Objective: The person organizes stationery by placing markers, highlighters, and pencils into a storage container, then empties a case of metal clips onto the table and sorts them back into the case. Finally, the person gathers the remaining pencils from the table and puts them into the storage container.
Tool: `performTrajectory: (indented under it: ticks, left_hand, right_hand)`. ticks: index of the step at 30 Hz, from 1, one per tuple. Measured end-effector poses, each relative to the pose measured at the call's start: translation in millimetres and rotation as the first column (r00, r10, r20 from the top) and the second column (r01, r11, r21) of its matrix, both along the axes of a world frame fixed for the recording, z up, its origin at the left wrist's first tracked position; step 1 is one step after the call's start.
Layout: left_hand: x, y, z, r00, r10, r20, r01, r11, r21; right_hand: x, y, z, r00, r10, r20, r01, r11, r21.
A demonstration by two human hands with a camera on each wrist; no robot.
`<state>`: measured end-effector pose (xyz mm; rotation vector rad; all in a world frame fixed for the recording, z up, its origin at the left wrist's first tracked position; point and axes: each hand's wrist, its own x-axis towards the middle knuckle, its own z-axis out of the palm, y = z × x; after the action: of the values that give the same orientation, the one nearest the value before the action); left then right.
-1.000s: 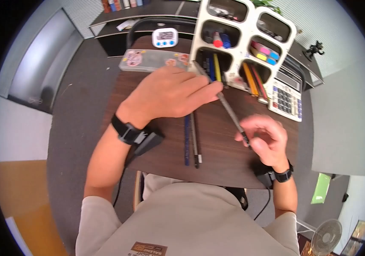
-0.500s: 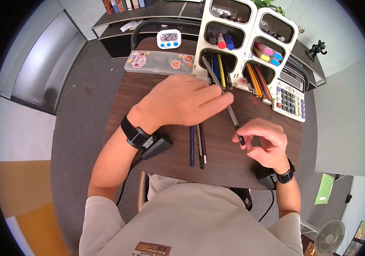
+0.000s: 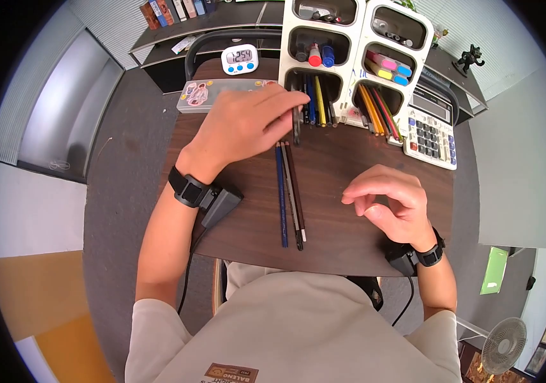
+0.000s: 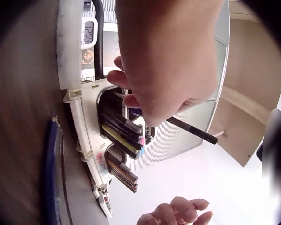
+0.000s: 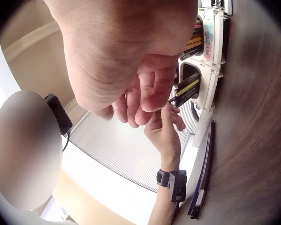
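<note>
My left hand (image 3: 238,131) pinches a dark pencil (image 3: 296,127) at the lower left compartment of the white organizer (image 3: 347,70); in the left wrist view that pencil (image 4: 194,130) sticks out past the hand (image 4: 168,61). The fingers hide its other end. Beside it in the compartment stand blue, yellow and dark pencils (image 3: 321,102). My right hand (image 3: 394,204) hovers above the table's right side, fingers loosely bent, holding nothing. Between the hands a blue pencil (image 3: 282,198), a grey-black one (image 3: 294,204) and a dark brown one (image 3: 298,191) lie side by side.
Behind my left hand lies a translucent case with stickers (image 3: 197,94), with a white timer (image 3: 239,59) behind it. A calculator (image 3: 429,140) leans right of the organizer. Markers and highlighters (image 3: 389,67) fill its upper compartments.
The pencil that slanted between both hands has moved left and up with my left hand to the left compartment. My right hand is no longer at its lower end.
</note>
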<state>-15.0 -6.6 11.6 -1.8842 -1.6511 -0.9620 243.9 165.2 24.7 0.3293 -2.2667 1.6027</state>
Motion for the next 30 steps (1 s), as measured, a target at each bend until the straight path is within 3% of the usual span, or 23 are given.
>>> performTrajectory:
  ticks: [2, 6, 8, 14, 20, 30]
  left_hand:
    - [-5, 2, -6, 0.989, 0.140, 0.050, -0.135, 0.986, -0.101]
    - [-12, 6, -18, 0.982, 0.164, 0.094, -0.155, 0.983, -0.096]
    - [-12, 6, -17, 0.959, 0.233, 0.163, -0.196, 0.957, -0.215]
    - [-7, 8, -18, 0.946, 0.180, 0.270, -0.128, 0.972, -0.198]
    - [-3, 11, -18, 0.943, 0.193, 0.272, -0.135, 0.967, -0.218]
    - [0, 7, -6, 0.936, 0.287, 0.202, -0.251, 0.949, -0.189]
  right_hand:
    - [0, 0, 1, 1.000, -0.002, 0.011, 0.002, 0.999, 0.051]
    - [-1, -2, 2, 0.999, -0.021, 0.036, 0.019, 0.998, 0.054]
    - [-2, -3, 3, 0.998, -0.033, 0.059, 0.028, 0.997, 0.073]
    - [-5, -5, 2, 0.987, -0.093, 0.129, 0.084, 0.994, 0.076]
    - [-7, -6, -2, 0.957, -0.125, 0.261, 0.109, 0.991, 0.072]
    - [-9, -6, -5, 0.946, -0.131, 0.295, 0.116, 0.991, 0.070]
